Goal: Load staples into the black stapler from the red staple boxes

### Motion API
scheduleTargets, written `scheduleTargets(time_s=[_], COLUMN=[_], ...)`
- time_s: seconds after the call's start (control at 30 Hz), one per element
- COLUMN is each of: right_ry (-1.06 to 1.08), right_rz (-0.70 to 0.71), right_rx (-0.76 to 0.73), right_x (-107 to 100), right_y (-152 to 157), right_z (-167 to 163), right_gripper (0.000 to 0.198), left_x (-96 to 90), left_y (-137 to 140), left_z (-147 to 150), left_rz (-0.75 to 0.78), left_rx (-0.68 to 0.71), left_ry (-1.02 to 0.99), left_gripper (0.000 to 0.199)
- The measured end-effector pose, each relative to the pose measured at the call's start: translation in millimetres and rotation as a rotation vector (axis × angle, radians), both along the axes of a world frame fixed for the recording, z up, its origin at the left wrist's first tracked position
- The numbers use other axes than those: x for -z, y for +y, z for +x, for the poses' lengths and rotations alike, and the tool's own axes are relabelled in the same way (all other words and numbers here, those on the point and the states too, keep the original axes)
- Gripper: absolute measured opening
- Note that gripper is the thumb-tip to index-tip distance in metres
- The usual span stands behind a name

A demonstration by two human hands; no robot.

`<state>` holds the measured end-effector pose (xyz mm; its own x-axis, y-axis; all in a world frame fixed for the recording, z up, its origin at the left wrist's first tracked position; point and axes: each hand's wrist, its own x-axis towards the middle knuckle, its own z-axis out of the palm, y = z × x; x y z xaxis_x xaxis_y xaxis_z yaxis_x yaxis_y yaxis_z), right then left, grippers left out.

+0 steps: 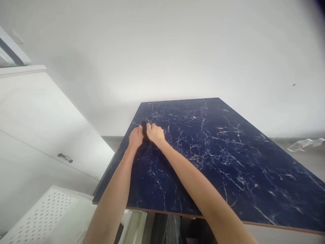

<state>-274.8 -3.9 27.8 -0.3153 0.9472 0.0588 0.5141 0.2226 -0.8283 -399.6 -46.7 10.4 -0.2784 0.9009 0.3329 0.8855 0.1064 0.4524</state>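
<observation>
Head view: dark blue tabletop (215,162), white marbled veining, brownish edge, far end near plain pale wall (177,51). Small black item (144,126) on tabletop, toward far left corner, between left hand (136,136) and right hand (155,133); fingers of both curled in, gripping it. White cabinet (48,112) at left, dark handle (65,158); white perforated panel (50,210) lower left. Clear plastic item (302,145) beyond right edge, type unclear.

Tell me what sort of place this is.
Probably a room in a home, though a small office is possible: a white cabinet with a dark handle, a blue marble-patterned tabletop and a plain white wall.
</observation>
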Motion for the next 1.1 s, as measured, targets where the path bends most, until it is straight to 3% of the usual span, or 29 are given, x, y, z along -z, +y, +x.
scheduleTargets(time_s=[0.1,0.3,0.4,0.5,0.67,0.87,1.0,1.1], right_ry=[0.054,0.202,0.258,0.304,0.455,0.564,0.644,0.677], right_rz=[0.035,0.007,-0.051,-0.137,-0.308,-0.506,-0.572,-0.570], right_rx=[0.030,-0.149,-0.163,-0.136,0.035,0.102,0.107,0.124], right_x=[5,23,29,30,29,21,15,14], right_y=[30,83,102,113,114,100,87,77], right_z=[3,-1,-4,-6,-7,11,27,36], right_gripper=[0.057,0.043,0.030,0.034,0.033,0.031,0.030,0.027], left_x=[-0.3,1.2,-0.9,-1.2,-1.8,-17.4,-26.1,-26.4], left_y=[-2,-8,-11,-12,-11,-15,-19,-22], left_z=[1,11,14,17,23,28,32,35], left_rz=[0.008,-0.020,0.038,0.010,0.073,0.184,0.207,0.227], left_rx=[-0.010,-0.100,-0.065,-0.006,0.069,0.164,0.180,0.127], left_ry=[0.052,0.177,0.256,0.297,0.332,0.425,0.473,0.387], left_gripper=[0.056,0.054,0.050,0.055,0.050,0.042,0.047,0.045])
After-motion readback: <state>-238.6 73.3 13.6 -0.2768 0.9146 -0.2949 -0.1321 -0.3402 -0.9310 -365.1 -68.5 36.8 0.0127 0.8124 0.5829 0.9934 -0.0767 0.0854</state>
